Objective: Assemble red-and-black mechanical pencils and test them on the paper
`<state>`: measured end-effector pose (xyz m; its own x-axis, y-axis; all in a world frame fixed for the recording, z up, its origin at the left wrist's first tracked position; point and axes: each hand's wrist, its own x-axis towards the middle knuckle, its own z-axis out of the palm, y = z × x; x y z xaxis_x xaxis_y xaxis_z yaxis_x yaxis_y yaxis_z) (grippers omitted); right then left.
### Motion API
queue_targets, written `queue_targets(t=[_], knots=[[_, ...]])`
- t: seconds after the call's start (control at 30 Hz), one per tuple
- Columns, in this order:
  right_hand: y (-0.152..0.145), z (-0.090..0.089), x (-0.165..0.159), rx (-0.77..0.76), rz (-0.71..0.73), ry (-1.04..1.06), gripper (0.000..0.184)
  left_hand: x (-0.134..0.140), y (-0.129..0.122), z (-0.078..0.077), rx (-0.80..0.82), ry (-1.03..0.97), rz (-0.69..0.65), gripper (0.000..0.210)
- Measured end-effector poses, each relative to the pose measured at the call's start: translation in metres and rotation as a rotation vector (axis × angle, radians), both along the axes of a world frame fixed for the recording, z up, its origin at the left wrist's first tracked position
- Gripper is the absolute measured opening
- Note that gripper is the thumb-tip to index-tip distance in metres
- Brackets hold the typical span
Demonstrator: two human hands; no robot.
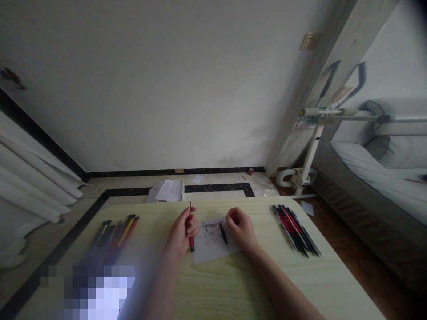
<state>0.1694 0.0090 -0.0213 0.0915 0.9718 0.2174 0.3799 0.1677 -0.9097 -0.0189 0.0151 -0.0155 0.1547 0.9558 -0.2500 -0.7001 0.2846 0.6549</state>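
My left hand (182,231) is closed around a red pen (191,240), which stands nearly upright with its thin tip pointing up. My right hand (243,226) rests at the right side of a white sheet of paper (208,252), its fingers curled into a pinch. Whatever they hold, if anything, is hidden. Dark and reddish scribbles cover the upper part of the sheet. A short black pen or pen part (223,234) lies on the paper between my hands, close to the right one.
On the wooden table (220,289), a bundle of red, black and silver pens (293,231) lies at the right. A blurred group of pens (116,235) lies at the left, near a bright pixelated patch. Beyond the table, papers (169,191) sit on the floor.
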Motion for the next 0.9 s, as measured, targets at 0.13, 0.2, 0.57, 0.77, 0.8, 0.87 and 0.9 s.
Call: queue_targets(t=[0.13, 0.2, 0.57, 0.77, 0.8, 0.87, 0.9], knots=[[0.0006, -0.0005, -0.0001, -0.002, 0.005, -0.001, 0.009, -0.0008, 0.0001, -0.0009, 0.0, -0.015, -0.003, 0.017], [0.0004, -0.0004, 0.0002, 0.004, 0.002, -0.009, 0.009, -0.001, 0.0001, -0.0011, 0.007, -0.022, -0.007, 0.017], [-0.0005, 0.0004, 0.0009, -0.023, 0.014, -0.026, 0.009, -0.001, 0.0012, -0.0011, -0.009, -0.031, -0.005, 0.015], [-0.0002, -0.0023, 0.0012, -0.007, 0.019, -0.022, 0.01, -0.0004, 0.0007, -0.0011, -0.018, -0.034, -0.011, 0.014], [0.0001, -0.0026, 0.0013, -0.008, 0.018, -0.02, 0.01, -0.0004, 0.0007, -0.0014, -0.02, -0.036, -0.01, 0.014], [0.0007, -0.003, 0.0015, -0.01, 0.017, -0.016, 0.009, -0.0005, 0.0008, -0.0019, -0.021, -0.037, -0.005, 0.014], [0.0009, -0.003, 0.0015, -0.01, 0.015, -0.016, 0.009, -0.0004, 0.0009, -0.002, -0.022, -0.036, -0.004, 0.014]])
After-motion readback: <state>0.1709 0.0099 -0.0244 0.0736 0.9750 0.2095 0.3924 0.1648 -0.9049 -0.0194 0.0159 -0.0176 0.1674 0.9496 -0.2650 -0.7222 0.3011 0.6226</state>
